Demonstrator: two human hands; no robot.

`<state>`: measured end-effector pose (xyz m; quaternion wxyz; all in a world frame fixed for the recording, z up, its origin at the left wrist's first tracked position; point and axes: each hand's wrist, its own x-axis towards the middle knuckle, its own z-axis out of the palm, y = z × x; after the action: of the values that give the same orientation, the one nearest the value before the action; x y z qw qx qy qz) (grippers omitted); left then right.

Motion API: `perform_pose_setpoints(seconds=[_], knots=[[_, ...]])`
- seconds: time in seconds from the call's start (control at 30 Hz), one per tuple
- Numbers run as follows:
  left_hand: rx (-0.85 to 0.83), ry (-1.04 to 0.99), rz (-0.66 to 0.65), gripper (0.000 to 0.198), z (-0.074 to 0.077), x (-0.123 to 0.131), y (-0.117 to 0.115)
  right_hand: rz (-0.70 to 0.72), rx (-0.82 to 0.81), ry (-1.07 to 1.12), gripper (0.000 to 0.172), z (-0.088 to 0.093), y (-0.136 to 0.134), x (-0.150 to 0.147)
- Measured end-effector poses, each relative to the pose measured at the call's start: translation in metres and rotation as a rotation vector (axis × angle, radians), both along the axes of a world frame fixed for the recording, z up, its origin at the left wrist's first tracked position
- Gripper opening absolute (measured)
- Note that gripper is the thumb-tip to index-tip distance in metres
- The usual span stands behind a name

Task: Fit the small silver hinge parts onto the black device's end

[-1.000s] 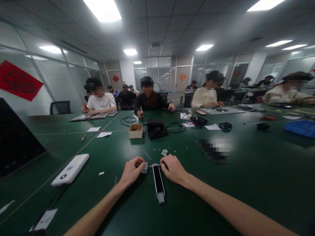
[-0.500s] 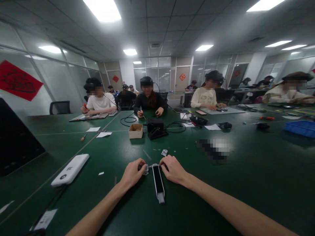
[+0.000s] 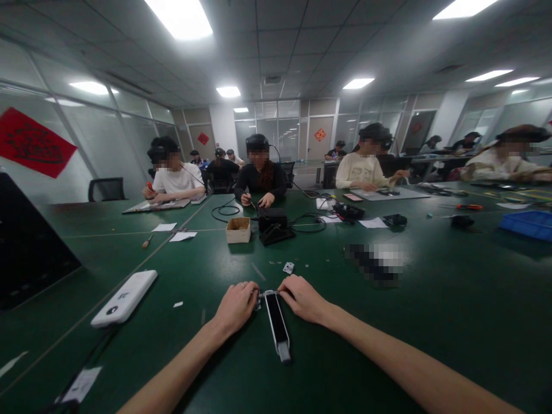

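Observation:
In the middle of the green table lies a long, narrow device [image 3: 278, 321] with a black face, a white frame and a grey tab at its near end. My right hand [image 3: 303, 299] is closed, thumb and fingers pinched at the upper right corner of that frame. To the left of the device, my left hand [image 3: 237, 306] has its fingers closed on a small whitish plate [image 3: 258, 305], mostly hidden under the fingertips and close to the device's upper end. Another small white plate [image 3: 288, 267] with dark marks lies just beyond my hands.
A white power bank [image 3: 125, 299] with a cable lies at left. Ahead stand a small cardboard box [image 3: 238, 230] and a black stand [image 3: 273, 225]. A blue tray [image 3: 526, 225] sits far right. Several people work across the table; tiny bits and paper scraps lie about.
My left fingers have rolled over the small plate, covering more of it. My right hand has shifted slightly left along the device's end, and the device has moved a little nearer to me.

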<state>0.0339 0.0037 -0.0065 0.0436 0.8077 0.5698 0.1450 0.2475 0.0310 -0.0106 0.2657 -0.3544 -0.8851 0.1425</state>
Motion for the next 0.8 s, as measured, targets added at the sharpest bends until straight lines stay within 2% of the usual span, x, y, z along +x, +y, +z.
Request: perform_pose_setpoints(seconds=[0.23,0.33,0.53,0.8], knots=[[0.075,0.017,0.012,0.025,0.0,0.001,-0.001,-0.055,0.077,-0.041,0.012,0.001,-0.003,-0.003],[0.093,0.0,0.01,0.022,0.0,0.0,0.0,-0.163,0.136,-0.005,0.014,-0.001,0.002,-0.001],[0.11,-0.069,0.013,0.021,0.001,-0.005,0.001,-0.391,0.194,-0.013,0.032,-0.013,0.031,0.021],[0.095,-0.11,0.002,0.021,0.006,-0.005,-0.001,-0.358,0.097,-0.071,0.028,-0.022,0.042,0.028]])
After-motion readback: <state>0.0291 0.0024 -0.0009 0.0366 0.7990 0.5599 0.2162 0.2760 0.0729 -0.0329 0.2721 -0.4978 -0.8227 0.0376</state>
